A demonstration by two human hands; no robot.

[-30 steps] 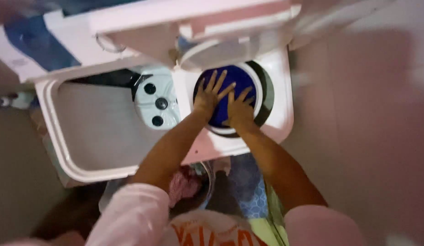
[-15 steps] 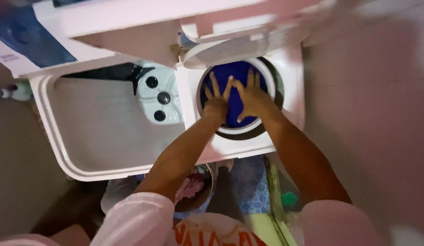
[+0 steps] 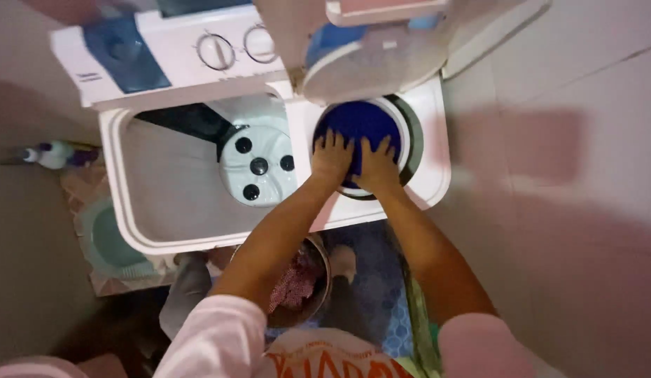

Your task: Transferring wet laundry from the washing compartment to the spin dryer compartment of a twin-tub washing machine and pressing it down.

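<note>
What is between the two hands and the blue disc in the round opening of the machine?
Nothing visible. The left hand and the right hand lie flat, side by side, directly on the blue disc in the round opening. The raised lid stands behind the opening, beyond the fingers.

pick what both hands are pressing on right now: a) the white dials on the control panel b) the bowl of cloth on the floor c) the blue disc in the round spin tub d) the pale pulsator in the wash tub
c: the left hand and right hand lie flat, fingers spread, side by side on the blue disc inside the round spin tub.
</note>
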